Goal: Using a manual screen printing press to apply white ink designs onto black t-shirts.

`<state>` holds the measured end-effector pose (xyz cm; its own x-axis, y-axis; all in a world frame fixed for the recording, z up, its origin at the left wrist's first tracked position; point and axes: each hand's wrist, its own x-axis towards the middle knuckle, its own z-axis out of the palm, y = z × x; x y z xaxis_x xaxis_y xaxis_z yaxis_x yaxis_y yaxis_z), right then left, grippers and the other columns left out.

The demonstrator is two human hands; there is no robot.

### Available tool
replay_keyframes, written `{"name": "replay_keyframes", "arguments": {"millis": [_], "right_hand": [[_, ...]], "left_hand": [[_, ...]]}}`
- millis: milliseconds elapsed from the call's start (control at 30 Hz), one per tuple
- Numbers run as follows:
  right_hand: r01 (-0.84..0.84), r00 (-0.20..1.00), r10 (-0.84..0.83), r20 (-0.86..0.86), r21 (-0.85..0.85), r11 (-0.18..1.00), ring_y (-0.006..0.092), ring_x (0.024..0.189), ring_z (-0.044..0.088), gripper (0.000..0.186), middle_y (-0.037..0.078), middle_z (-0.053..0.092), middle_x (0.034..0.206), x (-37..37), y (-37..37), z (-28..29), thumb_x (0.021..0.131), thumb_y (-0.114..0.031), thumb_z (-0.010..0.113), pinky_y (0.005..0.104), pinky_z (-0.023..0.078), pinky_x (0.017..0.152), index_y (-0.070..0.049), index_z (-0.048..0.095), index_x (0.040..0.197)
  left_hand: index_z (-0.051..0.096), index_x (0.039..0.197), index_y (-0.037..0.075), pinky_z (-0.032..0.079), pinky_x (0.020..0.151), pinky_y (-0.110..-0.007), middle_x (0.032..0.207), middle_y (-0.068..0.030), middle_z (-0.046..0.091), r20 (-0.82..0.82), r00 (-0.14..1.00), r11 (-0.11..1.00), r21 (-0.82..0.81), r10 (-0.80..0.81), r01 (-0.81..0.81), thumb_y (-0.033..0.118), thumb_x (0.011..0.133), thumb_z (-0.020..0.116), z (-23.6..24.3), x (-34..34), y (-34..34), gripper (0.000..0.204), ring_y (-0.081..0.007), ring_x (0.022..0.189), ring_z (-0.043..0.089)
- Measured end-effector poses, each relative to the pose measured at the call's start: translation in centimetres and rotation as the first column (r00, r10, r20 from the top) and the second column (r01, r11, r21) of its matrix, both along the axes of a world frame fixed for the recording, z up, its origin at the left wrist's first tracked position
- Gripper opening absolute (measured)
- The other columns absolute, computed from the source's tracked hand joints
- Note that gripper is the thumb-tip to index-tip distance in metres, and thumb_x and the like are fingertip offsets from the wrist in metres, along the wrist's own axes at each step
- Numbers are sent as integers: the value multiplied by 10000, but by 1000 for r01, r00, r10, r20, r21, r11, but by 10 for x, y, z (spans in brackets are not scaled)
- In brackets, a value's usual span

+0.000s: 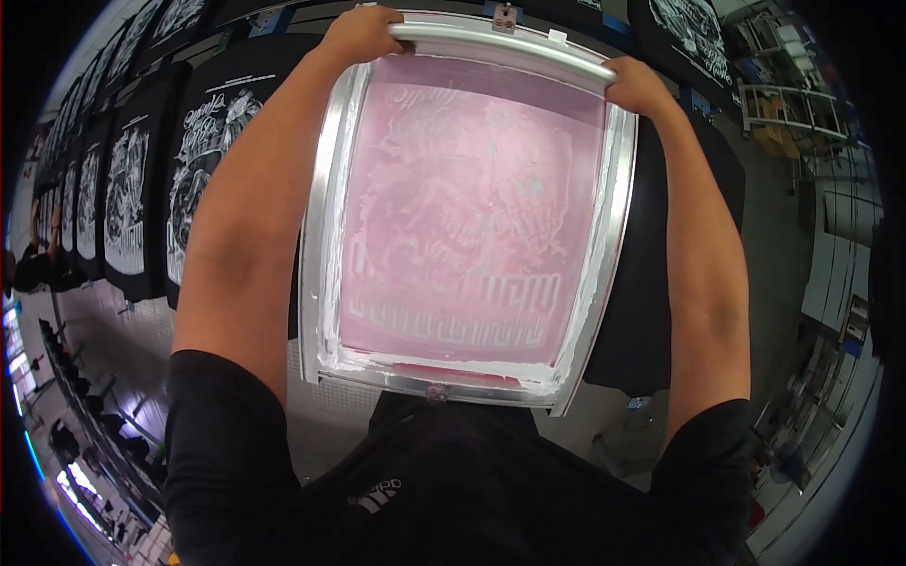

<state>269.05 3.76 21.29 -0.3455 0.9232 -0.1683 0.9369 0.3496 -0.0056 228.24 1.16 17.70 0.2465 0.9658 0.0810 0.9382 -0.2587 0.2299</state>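
A pink mesh screen (472,217) in a silver metal frame (319,255), edged with white smears, fills the middle of my view and shows a pale stencil of artwork and lettering. A long silver bar (500,44) crosses its top. My left hand (368,36) is closed on the bar's left end, at the frame's upper left corner. My right hand (630,85) is closed round the bar's right end. Both arms reach up along the outsides of the frame. A black shirt (698,226) on a board lies partly hidden beneath the screen.
Black shirts with white prints (127,198) line boards to the left and top right (679,33). Another person's dark-sleeved arm (38,264) shows at the far left. A metal rack (788,108) with cardboard stands at the upper right, and more equipment lines the lower left.
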Motion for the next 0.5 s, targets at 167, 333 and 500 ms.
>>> {"name": "replay_keyframes", "arguments": {"millis": [167, 333, 500], "right_hand": [[-18, 961, -28, -276, -161, 987, 278, 728, 666, 386, 170, 694, 795, -8, 25, 34, 604, -112, 657, 362, 514, 728, 15, 692, 966], [-17, 988, -13, -154, -189, 982, 327, 775, 693, 503, 195, 714, 859, 5, 60, 14, 534, -138, 679, 373, 544, 755, -24, 713, 1022], [-76, 995, 53, -85, -292, 953, 315, 854, 690, 515, 195, 713, 916, -31, 64, 10, 572, -113, 693, 359, 529, 804, -22, 691, 1079]], "left_hand": [[676, 1101, 121, 528, 792, -438, 994, -136, 681, 189, 982, 690, 714, -26, -119, 389, 797, 752, 33, 1, -58, 412, -340, 891, 647], [674, 1107, 59, 483, 914, -385, 1056, -152, 681, 540, 837, 581, -712, 91, 396, 274, 980, 549, 15, 24, -317, 279, -277, 998, 644], [666, 1033, 28, 491, 714, -381, 843, -130, 683, 468, 592, 254, -876, 657, 410, 464, 923, 626, -57, 65, -537, 451, -215, 789, 641]]}}
